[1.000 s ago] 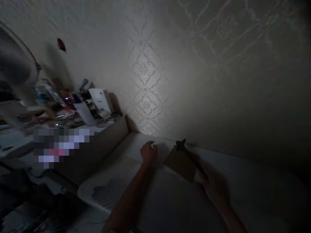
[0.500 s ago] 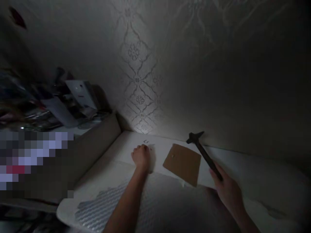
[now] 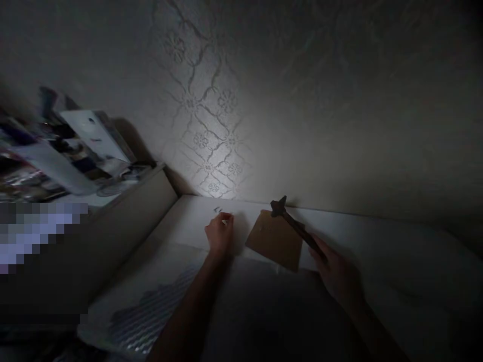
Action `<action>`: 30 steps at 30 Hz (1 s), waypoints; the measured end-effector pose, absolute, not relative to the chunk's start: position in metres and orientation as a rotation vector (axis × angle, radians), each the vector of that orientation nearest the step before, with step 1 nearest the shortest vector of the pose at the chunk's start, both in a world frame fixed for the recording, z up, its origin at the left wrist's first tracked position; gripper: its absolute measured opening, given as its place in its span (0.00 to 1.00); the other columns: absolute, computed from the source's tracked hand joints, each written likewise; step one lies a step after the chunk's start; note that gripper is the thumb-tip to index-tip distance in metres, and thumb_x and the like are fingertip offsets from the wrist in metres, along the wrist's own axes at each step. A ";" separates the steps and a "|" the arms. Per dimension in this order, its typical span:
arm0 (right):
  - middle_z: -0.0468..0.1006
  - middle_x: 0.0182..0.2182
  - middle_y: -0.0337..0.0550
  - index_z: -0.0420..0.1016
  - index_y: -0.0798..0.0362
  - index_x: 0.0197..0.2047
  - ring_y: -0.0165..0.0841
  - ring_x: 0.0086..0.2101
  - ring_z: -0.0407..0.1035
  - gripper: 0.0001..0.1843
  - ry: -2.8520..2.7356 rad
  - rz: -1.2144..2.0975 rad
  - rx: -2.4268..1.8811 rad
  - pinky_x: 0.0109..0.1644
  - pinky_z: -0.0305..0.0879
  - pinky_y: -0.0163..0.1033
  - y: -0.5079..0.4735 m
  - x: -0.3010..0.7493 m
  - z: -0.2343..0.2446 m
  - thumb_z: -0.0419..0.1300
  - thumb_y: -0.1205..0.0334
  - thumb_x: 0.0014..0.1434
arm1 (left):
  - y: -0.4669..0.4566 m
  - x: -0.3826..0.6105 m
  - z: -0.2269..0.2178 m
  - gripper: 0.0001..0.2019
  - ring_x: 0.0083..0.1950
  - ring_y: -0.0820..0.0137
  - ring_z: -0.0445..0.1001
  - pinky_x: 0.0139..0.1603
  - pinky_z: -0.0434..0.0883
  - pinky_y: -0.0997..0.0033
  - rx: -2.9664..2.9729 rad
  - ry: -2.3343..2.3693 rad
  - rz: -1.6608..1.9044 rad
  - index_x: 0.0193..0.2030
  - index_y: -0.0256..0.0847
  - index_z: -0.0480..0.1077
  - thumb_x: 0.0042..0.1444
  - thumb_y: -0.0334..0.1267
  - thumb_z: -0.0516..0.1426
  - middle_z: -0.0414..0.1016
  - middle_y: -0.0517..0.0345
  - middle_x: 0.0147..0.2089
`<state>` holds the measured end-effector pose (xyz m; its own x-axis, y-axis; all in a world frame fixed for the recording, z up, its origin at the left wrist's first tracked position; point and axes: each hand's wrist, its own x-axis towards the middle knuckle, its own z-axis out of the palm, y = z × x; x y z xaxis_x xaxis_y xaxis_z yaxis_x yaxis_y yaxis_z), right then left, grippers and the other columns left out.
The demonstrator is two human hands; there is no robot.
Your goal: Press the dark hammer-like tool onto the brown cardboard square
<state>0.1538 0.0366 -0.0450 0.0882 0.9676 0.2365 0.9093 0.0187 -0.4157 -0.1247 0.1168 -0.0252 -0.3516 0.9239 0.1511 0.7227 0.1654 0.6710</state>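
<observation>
A dark hammer [image 3: 300, 230] is gripped near the end of its handle by my right hand [image 3: 339, 274]. Its head is over the far edge of a brown cardboard piece [image 3: 277, 244], which lies on the white surface. To the left of the cardboard, my left hand [image 3: 220, 234] is raised with thumb and forefinger brought together in a pinch; whatever is between the fingertips is too small to make out. Just beyond that hand, a few tiny dark bits [image 3: 218, 209], perhaps nails, lie on the white surface.
A patterned wall [image 3: 211, 146] rises directly behind the white surface [image 3: 177, 221]. At left stands a higher shelf [image 3: 132, 206] crowded with a white box [image 3: 92, 133] and other blurred items. A ridged, shiny grey sheet [image 3: 151, 311] lies near the front. Light is dim.
My left hand has lifted from the surface into a pinch. The hammer has moved left, its head now over the cardboard's far edge. The camera view has shifted slightly.
</observation>
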 end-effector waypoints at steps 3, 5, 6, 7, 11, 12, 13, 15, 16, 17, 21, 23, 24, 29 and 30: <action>0.80 0.45 0.46 0.65 0.49 0.61 0.41 0.38 0.76 0.25 -1.813 0.166 -1.931 0.35 0.68 0.41 0.039 0.155 -0.043 0.43 0.52 0.66 | 0.118 -0.097 -0.021 0.10 0.34 0.71 0.73 0.38 0.67 0.73 1.579 1.746 1.184 0.36 0.38 0.76 0.55 0.39 0.55 0.79 0.54 0.37; 0.80 0.44 0.47 0.66 0.50 0.61 0.42 0.37 0.76 0.25 -1.774 0.162 -1.954 0.35 0.68 0.41 0.041 0.156 -0.043 0.43 0.51 0.66 | 0.120 -0.079 -0.018 0.09 0.33 0.71 0.72 0.37 0.67 0.74 1.572 1.596 1.214 0.33 0.37 0.77 0.53 0.38 0.56 0.79 0.54 0.34; 0.80 0.44 0.47 0.66 0.50 0.61 0.42 0.38 0.76 0.25 -1.760 0.165 -1.957 0.35 0.68 0.41 0.042 0.157 -0.042 0.44 0.51 0.66 | 0.121 -0.072 -0.017 0.09 0.33 0.71 0.72 0.37 0.67 0.74 1.569 1.564 1.217 0.32 0.37 0.77 0.52 0.38 0.56 0.79 0.55 0.33; 0.80 0.44 0.47 0.65 0.50 0.61 0.42 0.38 0.76 0.25 -1.756 0.174 -1.949 0.35 0.68 0.41 0.042 0.158 -0.042 0.44 0.51 0.65 | 0.122 -0.067 -0.018 0.10 0.33 0.72 0.72 0.37 0.66 0.74 1.565 1.544 1.216 0.32 0.36 0.77 0.52 0.38 0.56 0.79 0.55 0.32; 0.80 0.45 0.47 0.65 0.49 0.61 0.40 0.38 0.76 0.25 -1.777 0.170 -1.932 0.35 0.68 0.40 0.041 0.158 -0.043 0.44 0.53 0.66 | 0.123 -0.062 -0.028 0.11 0.31 0.72 0.71 0.34 0.65 0.75 1.520 1.522 1.162 0.32 0.35 0.77 0.51 0.39 0.56 0.77 0.56 0.29; 0.79 0.45 0.47 0.65 0.49 0.61 0.40 0.38 0.76 0.24 -1.785 0.151 -1.936 0.35 0.68 0.40 0.041 0.157 -0.043 0.44 0.53 0.66 | 0.123 -0.064 -0.031 0.11 0.30 0.72 0.70 0.33 0.65 0.75 1.506 1.514 1.152 0.32 0.35 0.77 0.51 0.40 0.56 0.77 0.57 0.29; 0.80 0.45 0.47 0.66 0.48 0.61 0.40 0.37 0.76 0.24 -1.789 0.124 -1.951 0.34 0.68 0.39 0.040 0.157 -0.043 0.45 0.54 0.66 | 0.124 -0.067 -0.033 0.12 0.30 0.72 0.70 0.33 0.65 0.75 1.495 1.507 1.149 0.32 0.35 0.77 0.50 0.41 0.56 0.77 0.56 0.28; 0.80 0.43 0.46 0.67 0.48 0.60 0.39 0.35 0.76 0.23 -1.803 0.083 -1.973 0.33 0.68 0.39 0.039 0.156 -0.043 0.46 0.55 0.65 | 0.125 -0.071 -0.036 0.12 0.29 0.72 0.70 0.32 0.65 0.75 1.489 1.483 1.147 0.32 0.35 0.77 0.50 0.42 0.56 0.77 0.56 0.29; 0.80 0.43 0.46 0.67 0.48 0.60 0.38 0.34 0.76 0.23 -1.814 0.069 -1.979 0.32 0.68 0.38 0.039 0.156 -0.043 0.46 0.55 0.65 | 0.125 -0.073 -0.036 0.12 0.30 0.72 0.70 0.32 0.65 0.75 1.493 1.473 1.140 0.32 0.35 0.77 0.50 0.42 0.57 0.77 0.56 0.29; 0.81 0.42 0.46 0.66 0.47 0.60 0.38 0.34 0.75 0.23 -1.822 0.049 -1.993 0.32 0.68 0.38 0.038 0.156 -0.043 0.46 0.56 0.65 | 0.125 -0.074 -0.036 0.12 0.30 0.72 0.70 0.33 0.65 0.75 1.505 1.461 1.124 0.32 0.35 0.77 0.50 0.42 0.57 0.76 0.55 0.29; 0.79 0.43 0.47 0.65 0.49 0.61 0.38 0.33 0.74 0.24 -1.827 -0.060 -2.077 0.30 0.65 0.39 0.037 0.160 -0.045 0.44 0.55 0.66 | 0.125 -0.077 -0.036 0.12 0.30 0.71 0.71 0.32 0.66 0.74 1.546 1.390 1.045 0.32 0.35 0.77 0.50 0.42 0.57 0.76 0.55 0.29; 0.79 0.43 0.47 0.64 0.50 0.62 0.38 0.33 0.74 0.24 -1.791 -0.127 -2.136 0.28 0.62 0.39 0.038 0.164 -0.045 0.43 0.55 0.67 | 0.124 -0.077 -0.037 0.13 0.31 0.71 0.72 0.33 0.67 0.74 1.557 1.360 1.016 0.32 0.35 0.76 0.50 0.43 0.57 0.77 0.54 0.30; 0.79 0.43 0.47 0.64 0.49 0.62 0.38 0.32 0.73 0.24 -1.768 -0.154 -2.165 0.28 0.61 0.39 0.038 0.166 -0.045 0.43 0.54 0.67 | 0.124 -0.077 -0.038 0.13 0.31 0.70 0.72 0.34 0.67 0.74 1.560 1.350 1.004 0.33 0.34 0.76 0.50 0.43 0.57 0.77 0.53 0.31; 0.78 0.38 0.49 0.65 0.50 0.61 0.37 0.28 0.71 0.24 -1.615 -0.253 -2.331 0.24 0.54 0.39 0.039 0.182 -0.042 0.44 0.54 0.66 | 0.126 -0.079 -0.040 0.12 0.35 0.69 0.74 0.38 0.68 0.74 1.615 1.318 0.972 0.33 0.34 0.76 0.50 0.41 0.57 0.78 0.52 0.33; 0.78 0.37 0.49 0.65 0.50 0.61 0.37 0.28 0.71 0.24 -1.589 -0.262 -2.349 0.24 0.54 0.39 0.038 0.184 -0.041 0.44 0.54 0.66 | 0.127 -0.080 -0.041 0.12 0.35 0.69 0.74 0.38 0.67 0.74 1.635 1.319 0.962 0.33 0.34 0.76 0.51 0.42 0.56 0.78 0.52 0.33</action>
<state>0.1843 0.0381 -0.0413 0.3739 0.8742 0.3098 0.9274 -0.3478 -0.1380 -0.0796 0.1265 -0.0408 0.1639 0.9839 0.0717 0.3685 -0.1285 0.9207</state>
